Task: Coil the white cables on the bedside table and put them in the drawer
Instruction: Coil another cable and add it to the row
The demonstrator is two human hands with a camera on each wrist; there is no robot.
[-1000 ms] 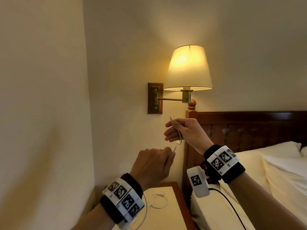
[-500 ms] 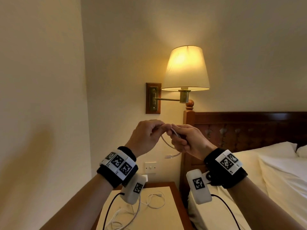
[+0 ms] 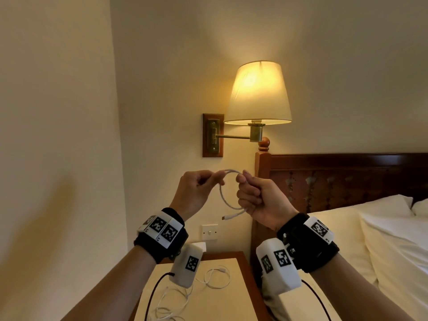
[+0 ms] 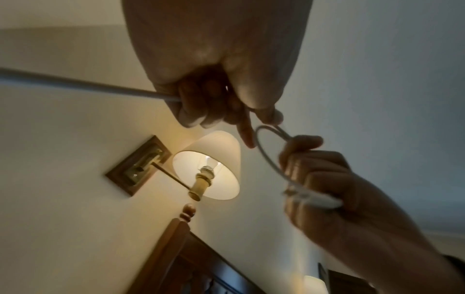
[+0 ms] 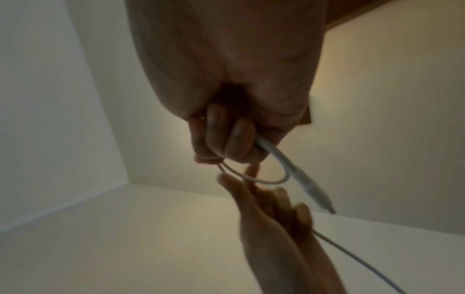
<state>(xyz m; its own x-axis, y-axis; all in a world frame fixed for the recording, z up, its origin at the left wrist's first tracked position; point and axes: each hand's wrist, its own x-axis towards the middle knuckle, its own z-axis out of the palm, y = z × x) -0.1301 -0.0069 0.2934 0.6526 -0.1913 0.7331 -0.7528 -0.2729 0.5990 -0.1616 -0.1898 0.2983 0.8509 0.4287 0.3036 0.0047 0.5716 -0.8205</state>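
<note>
Both hands are raised in front of the wall, side by side with a small gap between them, and a white cable (image 3: pixel 222 197) forms one loop in that gap. The left hand (image 3: pixel 195 193) pinches the top of the loop between thumb and forefinger, its other fingers curled in; the left wrist view shows the cable also running out of that fist to the side. The right hand (image 3: pixel 261 200) is closed into a fist around the loop's other side, thumb on top, and the cable's plug end (image 3: pixel 232 215) sticks out below that fist, pointing toward the left hand. The loop hangs down between the two hands, its low point level with the heel of the right hand.

Well below the hands, a second white cable (image 3: pixel 216 278) lies in loose, uncoiled curves on the bench (image 3: pixel 222 304), under the left wrist. The bench's dark wood edge runs just beside the bed (image 3: pixel 370 239), which lies below and to the outside of the right forearm. The headboard (image 3: pixel 347 179) stands right behind the right hand. A lit wall lamp (image 3: pixel 258 93) hangs above the hands, apart from them. Bare wall lies to the left hand's outer side.
</note>
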